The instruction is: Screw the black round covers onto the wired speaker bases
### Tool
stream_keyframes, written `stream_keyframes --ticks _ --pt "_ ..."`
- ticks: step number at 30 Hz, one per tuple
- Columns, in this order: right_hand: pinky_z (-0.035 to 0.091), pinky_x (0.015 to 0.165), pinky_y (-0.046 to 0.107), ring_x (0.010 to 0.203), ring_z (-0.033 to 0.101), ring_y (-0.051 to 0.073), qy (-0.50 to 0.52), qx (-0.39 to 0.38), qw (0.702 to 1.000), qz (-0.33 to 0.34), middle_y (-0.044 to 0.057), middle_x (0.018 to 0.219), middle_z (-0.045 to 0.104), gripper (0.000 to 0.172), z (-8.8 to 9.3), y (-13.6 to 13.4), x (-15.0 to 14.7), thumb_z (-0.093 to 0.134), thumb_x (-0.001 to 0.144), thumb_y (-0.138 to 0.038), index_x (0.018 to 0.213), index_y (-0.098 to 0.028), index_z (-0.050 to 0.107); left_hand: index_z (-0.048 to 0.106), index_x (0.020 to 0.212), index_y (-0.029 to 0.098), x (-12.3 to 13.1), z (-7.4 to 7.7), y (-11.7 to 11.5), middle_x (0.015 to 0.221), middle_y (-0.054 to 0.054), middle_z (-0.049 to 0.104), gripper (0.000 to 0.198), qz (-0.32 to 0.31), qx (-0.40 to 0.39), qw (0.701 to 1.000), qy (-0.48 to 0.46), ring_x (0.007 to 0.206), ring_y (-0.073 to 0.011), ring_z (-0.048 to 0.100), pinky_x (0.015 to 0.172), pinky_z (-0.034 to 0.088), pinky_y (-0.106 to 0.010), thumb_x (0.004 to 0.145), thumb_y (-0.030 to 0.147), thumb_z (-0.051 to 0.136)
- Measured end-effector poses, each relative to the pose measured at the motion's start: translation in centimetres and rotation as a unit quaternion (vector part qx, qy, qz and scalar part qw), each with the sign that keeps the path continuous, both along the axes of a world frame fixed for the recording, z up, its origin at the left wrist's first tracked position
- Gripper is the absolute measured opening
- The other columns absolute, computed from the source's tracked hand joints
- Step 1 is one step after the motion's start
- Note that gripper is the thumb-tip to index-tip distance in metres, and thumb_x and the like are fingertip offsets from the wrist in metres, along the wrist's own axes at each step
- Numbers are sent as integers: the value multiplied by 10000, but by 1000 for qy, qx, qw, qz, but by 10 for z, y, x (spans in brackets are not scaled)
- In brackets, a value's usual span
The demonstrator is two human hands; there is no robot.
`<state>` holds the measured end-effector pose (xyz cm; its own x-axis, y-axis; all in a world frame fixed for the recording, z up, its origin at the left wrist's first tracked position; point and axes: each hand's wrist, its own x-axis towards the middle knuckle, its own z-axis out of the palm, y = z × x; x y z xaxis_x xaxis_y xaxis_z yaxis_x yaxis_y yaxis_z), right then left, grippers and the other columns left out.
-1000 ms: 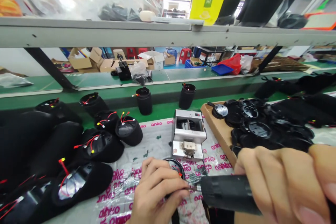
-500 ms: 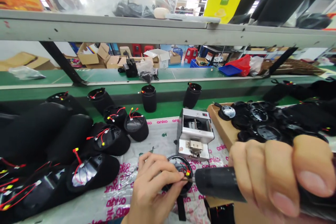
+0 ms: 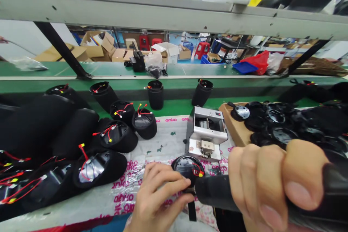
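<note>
Right hand [image 3: 268, 183] clamped round the grip of a black electric screwdriver [image 3: 220, 190], fingers closed tight. Left hand [image 3: 157, 199] fingers together, curled round the edge of a round black cap [image 3: 186, 165]. Cap sits at 1 o'clock from the left hand, tilted up, with red wires and a yellow tip on its face. Screwdriver nose meets the left fingers at the cap's lower edge; bit hidden. Black strap [image 3: 192, 210] hangs below the cap. Both hands over a plastic sheet [image 3: 152, 188] printed in pink with "anko".

At 12 o'clock, just past the cap: small metal machine [image 3: 206, 134], top open. At 2 o'clock: cardboard tray [image 3: 233, 123] heaped with more black caps [image 3: 277, 134]. At 10 o'clock: black padded shells [image 3: 115, 137] with red and yellow wires, lying in a cluster. Farther, near 12 o'clock: two upright black cylinders [image 3: 156, 95]. Beyond them a green workbench [image 3: 81, 69], grey metal shelf [image 3: 122, 9] above it, cardboard boxes [image 3: 95, 49] in the distance.
</note>
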<state>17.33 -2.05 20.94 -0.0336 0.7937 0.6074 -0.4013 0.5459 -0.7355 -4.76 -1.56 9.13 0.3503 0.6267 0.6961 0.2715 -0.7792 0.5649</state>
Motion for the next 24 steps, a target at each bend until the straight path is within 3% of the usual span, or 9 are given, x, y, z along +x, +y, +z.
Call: stream_keyframes --ticks 3,5,9,12,16,21,24 --pt "651 535 235 430 674 146 -12 -4 1000 23 19 667 757 274 -5 2 9 597 1153 -292 1072 -179 834 751 1426 262 -3 -15 -4 1361 -104 805 409 29 -44 999 -14 1248 -251 780 1106 623 -371 1078 470 805" --pt "684 585 258 507 746 171 -49 14 995 88 52 751 808 272 -10 6 17 594 1162 -285 1207 -169 836 655 1592 326 -7 -27 -3 1558 -127 732 667 37 -103 994 -9 1421 -310 740 1187 642 -434 1012 592 847" --pt "729 693 345 740 859 234 -82 -2 980 182 121 930 866 356 -19 12 26 516 1198 -310 1349 -181 810 472 1745 472 -14 -49 5 1714 -97 651 970 -13 -209 978 15 1532 -379 691 1231 647 -532 904 674 913" --pt "724 721 338 801 874 234 -74 -27 979 186 127 957 877 385 -21 11 22 485 1203 -320 1366 -222 820 492 1729 513 -15 -60 11 1718 -64 651 1009 -56 -256 965 16 1551 -380 676 1273 614 -536 854 593 988" --pt "700 725 274 734 855 191 -84 -22 979 186 99 923 869 314 -23 12 11 547 1188 -300 1289 -233 836 534 1700 526 -14 -65 14 1719 -35 651 1021 -83 -302 950 14 1578 -366 652 1315 573 -522 814 498 1041" --pt "678 681 242 663 808 170 -85 -7 988 132 75 809 826 305 -26 17 0 543 1180 -313 1119 -202 821 555 1692 512 -13 -69 15 1715 -38 654 1034 -96 -306 947 -3 1573 -355 658 1330 555 -484 791 479 1062" --pt "688 713 243 683 812 171 -136 -9 978 156 53 788 805 349 -26 17 -1 509 1196 -363 1057 -211 791 588 1679 479 -12 -74 15 1692 -52 678 962 -94 -291 952 -14 1551 -340 682 1326 560 -449 830 478 1040"
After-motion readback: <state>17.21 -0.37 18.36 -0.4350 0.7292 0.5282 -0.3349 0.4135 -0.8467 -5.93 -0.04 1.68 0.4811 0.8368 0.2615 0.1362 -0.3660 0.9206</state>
